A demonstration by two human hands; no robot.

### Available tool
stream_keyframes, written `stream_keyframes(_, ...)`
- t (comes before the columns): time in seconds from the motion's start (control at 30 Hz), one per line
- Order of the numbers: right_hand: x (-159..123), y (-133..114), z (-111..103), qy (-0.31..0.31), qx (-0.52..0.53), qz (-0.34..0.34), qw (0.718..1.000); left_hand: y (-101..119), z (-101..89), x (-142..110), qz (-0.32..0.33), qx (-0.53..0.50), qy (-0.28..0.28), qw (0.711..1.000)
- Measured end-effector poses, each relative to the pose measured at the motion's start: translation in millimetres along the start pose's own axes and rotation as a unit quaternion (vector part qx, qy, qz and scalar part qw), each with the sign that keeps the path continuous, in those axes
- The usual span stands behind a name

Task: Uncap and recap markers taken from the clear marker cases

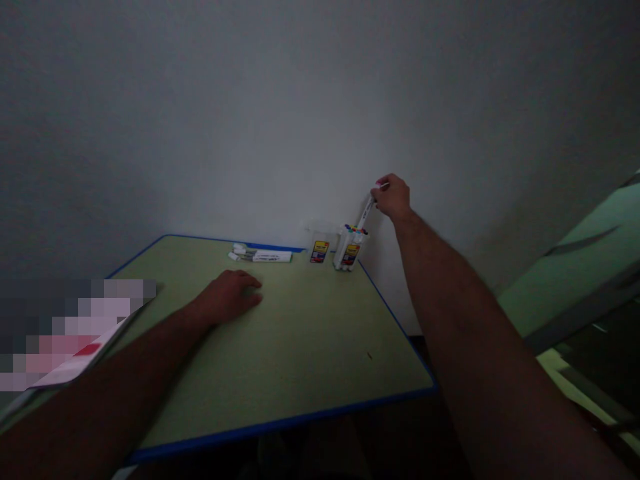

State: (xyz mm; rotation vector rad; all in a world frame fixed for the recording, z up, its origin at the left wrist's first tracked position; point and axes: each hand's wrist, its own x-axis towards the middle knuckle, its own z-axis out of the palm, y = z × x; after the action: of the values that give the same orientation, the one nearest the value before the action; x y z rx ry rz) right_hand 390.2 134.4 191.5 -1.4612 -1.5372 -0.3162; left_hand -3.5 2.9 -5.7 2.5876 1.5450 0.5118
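Note:
My right hand (393,196) pinches a white marker (367,212) with a pink end, held tilted just above a clear case of markers (349,250). Colourful marker tops show at the mouth of that case; whether the held marker's lower tip is inside it I cannot tell. Left of it stands a second clear case (319,248) with a yellow label, in which I see no markers. My left hand (233,297) rests on the table with its fingers apart, holding nothing. Beyond its fingertips lie white markers (273,256), with what look like loose caps (234,255) at their left end.
The pale green table (300,347) has a blue edge and meets a grey wall (280,133) at the back. A white and red printed item (87,350), partly pixelated, lies at the left. A small brown speck (369,355) is on the tabletop. A greenish panel (575,260) stands at the right.

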Motion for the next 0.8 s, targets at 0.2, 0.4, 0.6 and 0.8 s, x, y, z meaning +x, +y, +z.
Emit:
stream_keyframes(0.2, 0.8, -8.0, -10.1, 0.084, -0.006, -0.054, 0.995, -1.2, 1.6, 0.4, -0.009, 0.007, 0.0, 1.0)
stream_keyframes(0.4, 4.6, 0.1, -25.1, 0.116, -0.017, -0.097, 0.988, -3.6, 2.7, 0.7, -0.004, 0.019, -0.008, 1.0)
stream_keyframes(0.6, -10.4, 14.7, -24.0, 0.047, -0.036, -0.065, 0.996, -3.2, 2.4, 0.2, -0.015, 0.019, -0.012, 1.0)
stream_keyframes(0.8, -25.9, 20.2, -19.5, -0.001, -0.036, -0.044, 0.998, -3.8, 2.3, 1.1, -0.02, 0.025, -0.016, 0.999)
